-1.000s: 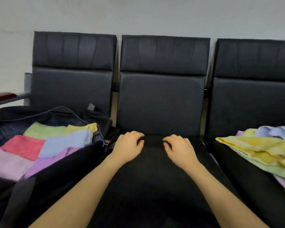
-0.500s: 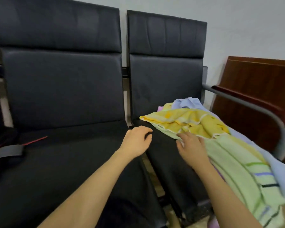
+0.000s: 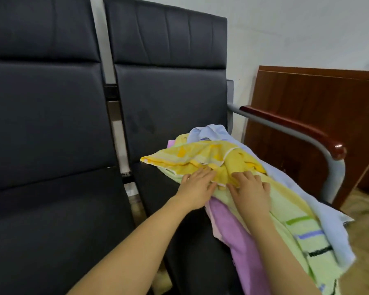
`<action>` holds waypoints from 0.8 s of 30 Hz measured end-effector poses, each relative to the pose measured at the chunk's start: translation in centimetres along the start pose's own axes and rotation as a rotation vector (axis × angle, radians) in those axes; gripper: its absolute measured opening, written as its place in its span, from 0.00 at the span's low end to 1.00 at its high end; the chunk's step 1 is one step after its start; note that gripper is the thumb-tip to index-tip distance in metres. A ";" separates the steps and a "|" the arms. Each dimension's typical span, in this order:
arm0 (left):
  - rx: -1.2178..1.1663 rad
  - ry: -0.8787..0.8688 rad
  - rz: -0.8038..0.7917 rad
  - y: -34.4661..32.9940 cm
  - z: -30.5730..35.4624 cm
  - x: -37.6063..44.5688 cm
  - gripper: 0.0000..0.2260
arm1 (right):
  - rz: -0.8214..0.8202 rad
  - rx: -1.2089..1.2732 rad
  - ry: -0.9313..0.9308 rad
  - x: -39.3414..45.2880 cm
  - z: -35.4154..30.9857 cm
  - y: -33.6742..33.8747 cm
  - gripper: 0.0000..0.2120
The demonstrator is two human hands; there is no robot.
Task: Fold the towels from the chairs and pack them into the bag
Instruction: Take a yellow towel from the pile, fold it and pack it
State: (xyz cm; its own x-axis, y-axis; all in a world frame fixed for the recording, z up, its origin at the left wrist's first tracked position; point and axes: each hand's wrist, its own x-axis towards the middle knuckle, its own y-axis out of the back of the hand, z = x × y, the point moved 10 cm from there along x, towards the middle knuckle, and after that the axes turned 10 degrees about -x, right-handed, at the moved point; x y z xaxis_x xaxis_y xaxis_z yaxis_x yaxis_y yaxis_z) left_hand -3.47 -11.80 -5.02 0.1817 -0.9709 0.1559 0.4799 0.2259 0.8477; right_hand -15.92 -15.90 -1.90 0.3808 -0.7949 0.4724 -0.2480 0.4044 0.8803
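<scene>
Change since half a second ago: both hands have advanced onto the towel pile; the left hand, formerly on the seat edge, now lies on cloth.

Left hand [image 3: 197,185]: fingers straight and together, flat on the near edge of the yellow towel [image 3: 202,159]; grip open, holding nothing.

Right hand [image 3: 250,187]: fingers spread and slightly bent, pressing the same towel's near edge just beside the left hand; whether it pinches cloth cannot be told.

Yellow towel: topmost, crumpled, on the right chair [image 3: 170,107].

Green striped towel [image 3: 296,228]: beneath it, trailing over the seat front.

Purple towel [image 3: 243,241]: under the green, hanging toward the viewer.

Pale blue towel [image 3: 213,133]: at the back and right side.

Armrest [image 3: 290,126]: wood-capped, right of the pile.

Middle chair [image 3: 45,124]: to the left.
</scene>
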 end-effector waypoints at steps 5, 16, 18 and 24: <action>-0.065 0.000 0.052 -1.3 -1.3 0.3 0.18 | 0.136 0.100 -0.018 0.6 0.5 0.4 0.02; -0.264 0.000 0.335 1.6 -2.7 -2.7 0.08 | 0.514 0.683 0.006 -1.5 0.2 5.5 0.05; -0.347 -0.046 0.332 2.1 -2.0 -3.1 0.17 | 0.493 0.724 0.056 -1.6 -0.5 5.9 0.05; -0.460 -0.224 0.307 3.3 2.3 -3.3 0.27 | 0.415 0.990 0.023 -1.9 -0.9 7.5 0.08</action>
State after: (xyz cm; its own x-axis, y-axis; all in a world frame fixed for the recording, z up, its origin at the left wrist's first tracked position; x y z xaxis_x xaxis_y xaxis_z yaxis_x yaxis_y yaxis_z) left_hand -4.44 -8.06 -1.63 0.2093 -0.8375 0.5047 0.7655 0.4615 0.4483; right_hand -17.67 -10.93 3.86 0.1151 -0.6669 0.7362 -0.9695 0.0861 0.2296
